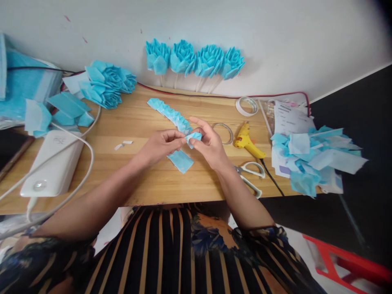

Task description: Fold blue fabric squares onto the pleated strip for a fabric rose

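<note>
A small folded piece of blue fabric (194, 137) is pinched between my left hand (161, 145) and my right hand (208, 144) just above the wooden table (147, 179). Both hands have their fingertips closed on it. A flat blue fabric square (180, 160) lies on the table under my hands. A long strip of overlapping folded blue petals (169, 114) runs from my hands toward the back left.
Finished blue fabric flowers (196, 60) lean on the wall; more flowers (105, 83) lie at back left. A yellow glue gun (246, 141), scissors (252, 175), tape rolls (246, 105) and a heap of blue scraps (312, 157) sit right. A white power bank (53, 163) with cables lies left.
</note>
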`<state>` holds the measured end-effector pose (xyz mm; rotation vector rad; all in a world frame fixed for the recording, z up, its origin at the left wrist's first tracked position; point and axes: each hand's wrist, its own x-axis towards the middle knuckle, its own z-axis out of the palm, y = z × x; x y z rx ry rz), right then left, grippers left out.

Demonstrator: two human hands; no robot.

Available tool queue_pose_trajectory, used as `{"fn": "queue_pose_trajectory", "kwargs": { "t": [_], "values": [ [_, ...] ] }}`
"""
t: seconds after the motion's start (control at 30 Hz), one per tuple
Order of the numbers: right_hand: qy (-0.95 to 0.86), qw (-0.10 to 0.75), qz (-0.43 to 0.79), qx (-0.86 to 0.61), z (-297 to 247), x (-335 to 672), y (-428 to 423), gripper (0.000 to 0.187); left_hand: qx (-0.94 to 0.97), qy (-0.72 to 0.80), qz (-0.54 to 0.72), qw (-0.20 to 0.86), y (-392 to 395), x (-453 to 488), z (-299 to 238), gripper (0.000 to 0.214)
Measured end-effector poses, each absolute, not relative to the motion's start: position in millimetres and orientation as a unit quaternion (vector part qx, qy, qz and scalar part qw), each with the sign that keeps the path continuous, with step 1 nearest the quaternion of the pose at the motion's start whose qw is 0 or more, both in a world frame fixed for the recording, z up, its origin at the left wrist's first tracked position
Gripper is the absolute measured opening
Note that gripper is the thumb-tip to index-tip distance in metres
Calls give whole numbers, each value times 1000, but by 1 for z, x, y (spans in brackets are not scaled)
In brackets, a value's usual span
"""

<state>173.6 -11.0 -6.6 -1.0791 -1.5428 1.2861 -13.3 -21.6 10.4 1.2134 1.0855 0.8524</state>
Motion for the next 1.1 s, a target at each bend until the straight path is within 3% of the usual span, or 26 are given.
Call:
{"fn": "queue_pose_trajectory", "kwargs": {
  "t": [0.2, 0.37, 0.5, 0.7, 1.1],
  "values": [
    [-629, 430, 498, -415, -6, 172, -12, 45, 493, 491, 401, 597, -22, -11, 9, 20],
    [-712, 480, 219, -463, 0, 173, -18, 7, 491, 511, 439, 553, -22, -12, 11, 16],
    [-777, 432, 99, -447, 3, 170, -22, 14, 514, 514, 446, 523, -23, -11, 12, 16],
    [-802, 377, 107, -451, -1, 169, -19, 15, 566, 508, 434, 484, -25, -9, 9, 18],
    [-812, 364, 134, -436, -3, 170, -18, 12, 602, 490, 443, 449, -27, -6, 4, 13]
  ]
}}
